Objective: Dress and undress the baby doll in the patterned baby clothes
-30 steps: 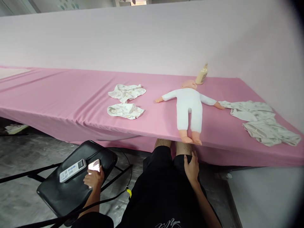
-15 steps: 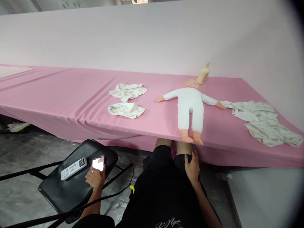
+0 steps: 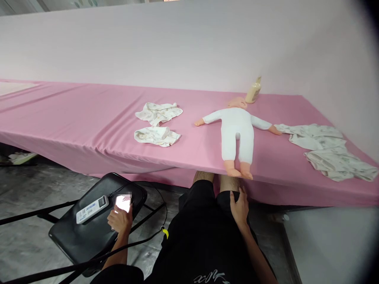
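Observation:
Over a black folding chair [image 3: 68, 236], my left hand [image 3: 120, 220] is closed around a phone [image 3: 123, 202] with a brightly lit screen. A thumb or finger lies over the lower part of that screen. My right hand [image 3: 239, 207] rests flat on my right knee with its fingers somewhat apart, holding nothing. In front of my knees, a baby doll [image 3: 237, 126] in a white bodysuit lies on its back on the pink-covered table [image 3: 189, 154]. Its arms are stretched out, and its feet reach the front edge.
Left of the doll lie two small printed baby garments [image 3: 159, 113]. More printed baby clothes [image 3: 325, 148] lie at the right, touching the doll's hand. A cream pump bottle [image 3: 254, 91] stands near its head. A white power bank [image 3: 92, 210] sits on the chair; a black cable [image 3: 142, 241] crosses nearby.
My left hand and the phone have shifted very slightly, and its fingers sit a bit differently on the screen. The view has tilted down a little. My right hand stays on the knee.

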{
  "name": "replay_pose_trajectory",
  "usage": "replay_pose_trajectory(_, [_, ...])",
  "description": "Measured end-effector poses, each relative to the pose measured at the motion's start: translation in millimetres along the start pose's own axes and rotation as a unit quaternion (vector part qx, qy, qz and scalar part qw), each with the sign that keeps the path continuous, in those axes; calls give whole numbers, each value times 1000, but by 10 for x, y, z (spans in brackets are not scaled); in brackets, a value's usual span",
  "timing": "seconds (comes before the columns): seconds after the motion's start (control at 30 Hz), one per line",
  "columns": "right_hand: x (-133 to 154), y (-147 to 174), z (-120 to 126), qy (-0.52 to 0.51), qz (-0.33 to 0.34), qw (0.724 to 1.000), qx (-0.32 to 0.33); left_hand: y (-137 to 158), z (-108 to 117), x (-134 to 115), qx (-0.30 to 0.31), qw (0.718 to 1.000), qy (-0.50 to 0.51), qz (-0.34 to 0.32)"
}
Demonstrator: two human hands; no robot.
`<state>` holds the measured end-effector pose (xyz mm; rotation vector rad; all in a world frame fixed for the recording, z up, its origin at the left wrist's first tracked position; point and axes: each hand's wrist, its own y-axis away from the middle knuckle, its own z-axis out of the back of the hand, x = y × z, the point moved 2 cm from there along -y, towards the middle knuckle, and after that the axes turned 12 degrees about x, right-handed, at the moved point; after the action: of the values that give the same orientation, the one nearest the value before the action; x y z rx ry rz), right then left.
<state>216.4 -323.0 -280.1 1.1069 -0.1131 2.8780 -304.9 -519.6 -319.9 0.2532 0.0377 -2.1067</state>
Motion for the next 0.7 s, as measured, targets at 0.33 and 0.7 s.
replay_pose_trajectory(0.33, [-1,4,2,-1,4,1000,-4,-54,-72,52,-22,999,-12,-20])
replay_pose_trajectory(0.7, [-4,4,12,5,0,1000,0,-82,-71,-16,-16,1000,0,11])
